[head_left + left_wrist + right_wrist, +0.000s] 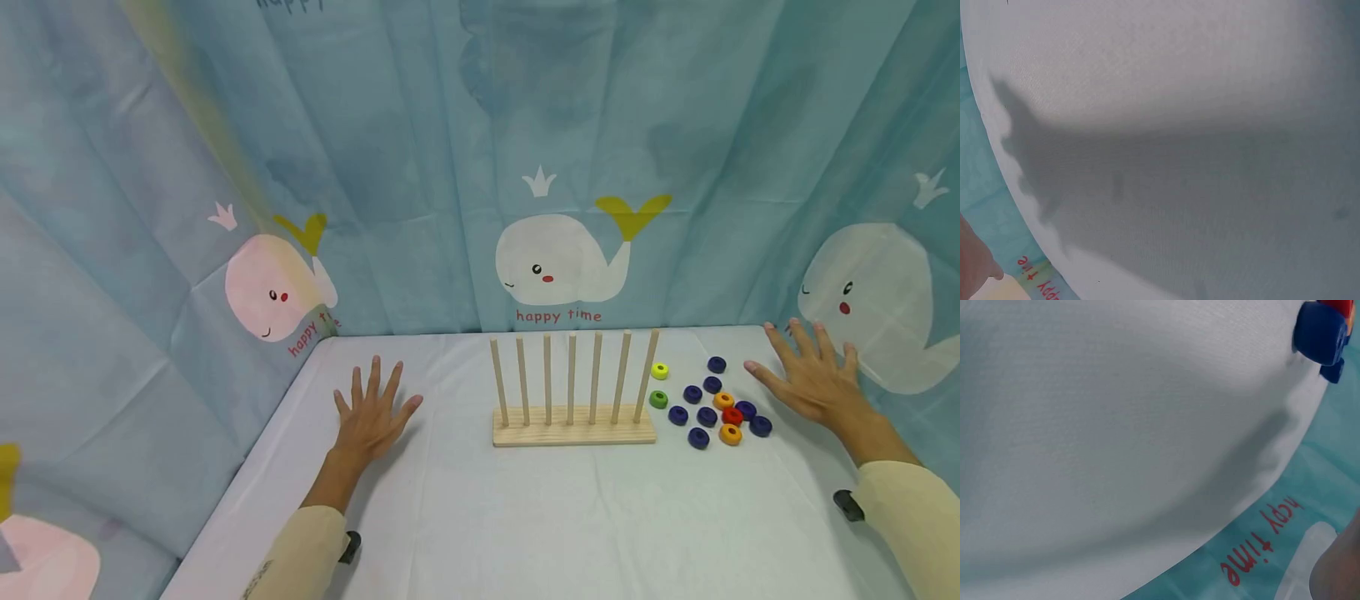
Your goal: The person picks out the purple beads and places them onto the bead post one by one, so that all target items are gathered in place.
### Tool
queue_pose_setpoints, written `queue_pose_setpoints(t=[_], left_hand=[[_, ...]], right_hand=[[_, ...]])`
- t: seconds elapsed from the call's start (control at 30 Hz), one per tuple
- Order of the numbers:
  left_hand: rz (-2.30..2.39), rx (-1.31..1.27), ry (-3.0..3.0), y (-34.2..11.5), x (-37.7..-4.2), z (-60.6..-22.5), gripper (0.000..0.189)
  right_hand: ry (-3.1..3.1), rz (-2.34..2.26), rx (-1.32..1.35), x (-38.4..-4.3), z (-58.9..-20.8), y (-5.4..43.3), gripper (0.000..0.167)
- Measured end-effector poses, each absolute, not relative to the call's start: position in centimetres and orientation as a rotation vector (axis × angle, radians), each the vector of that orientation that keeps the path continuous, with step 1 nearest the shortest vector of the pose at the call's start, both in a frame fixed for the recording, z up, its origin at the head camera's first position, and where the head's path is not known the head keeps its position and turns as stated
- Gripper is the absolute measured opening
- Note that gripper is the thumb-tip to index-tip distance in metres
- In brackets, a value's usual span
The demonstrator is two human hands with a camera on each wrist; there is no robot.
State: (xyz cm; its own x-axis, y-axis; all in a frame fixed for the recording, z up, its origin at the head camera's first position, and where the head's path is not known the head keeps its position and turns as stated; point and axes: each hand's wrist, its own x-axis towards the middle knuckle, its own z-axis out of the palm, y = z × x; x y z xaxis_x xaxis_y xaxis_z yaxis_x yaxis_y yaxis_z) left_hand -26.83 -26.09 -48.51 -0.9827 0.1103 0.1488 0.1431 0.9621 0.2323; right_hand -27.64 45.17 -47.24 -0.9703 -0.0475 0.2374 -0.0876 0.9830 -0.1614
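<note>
Fingers spread, my left hand (369, 419) is held over the left part of the white table and holds nothing. My right hand (813, 379), its fingers also spread, is at the right side, nearest to a loose group of small ring beads. Several are dark blue, like the blue bead (761, 426); among them lie a red bead (732, 416) and two orange ones, such as the orange bead (731, 434). A yellow bead (659, 371) and a green bead (658, 399) lie beside a wooden peg rack (573, 435) with several bare upright pegs.
A white cloth (510, 525) covers the table. Behind and to the sides hangs a blue curtain (390, 208) with printed whales, meeting the table's back edge. In the right wrist view, a blue bead (1319, 334) shows at the upper right.
</note>
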Motion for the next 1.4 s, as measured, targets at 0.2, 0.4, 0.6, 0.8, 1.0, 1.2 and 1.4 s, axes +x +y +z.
queue_pose_setpoints(t=[0.2,0.4,0.6,0.8,1.0,1.2,1.4], left_hand=[[-0.380,-0.197,-2.965,-26.1,-26.8,-48.2,0.089],[-0.387,-0.208,-2.946,-26.1,-26.5,-48.0,0.088],[-0.459,-0.216,-2.935,-25.7,-26.1,-48.1,0.090],[-0.601,-0.218,-2.908,-24.1,-25.8,-48.2,0.093],[-0.919,-0.272,-2.846,-22.0,-25.2,-47.8,0.089],[-1.188,-0.291,-2.764,-19.8,-24.2,-47.6,0.084],[-1.376,-0.313,-2.698,-17.6,-23.3,-47.8,0.074]], right_hand=[[-2.903,0.240,0.102,-27.6,-47.1,45.4,0.094],[-2.900,0.274,0.102,-27.2,-46.9,45.6,0.094],[-2.890,0.325,0.130,-27.1,-46.7,44.9,0.095],[-2.849,0.399,0.160,-27.0,-46.3,43.5,0.096],[-2.816,0.541,0.151,-26.3,-45.9,41.3,0.096],[-2.823,0.650,0.144,-26.0,-45.7,39.3,0.097],[-2.889,0.788,0.160,-25.8,-45.8,37.7,0.101]])
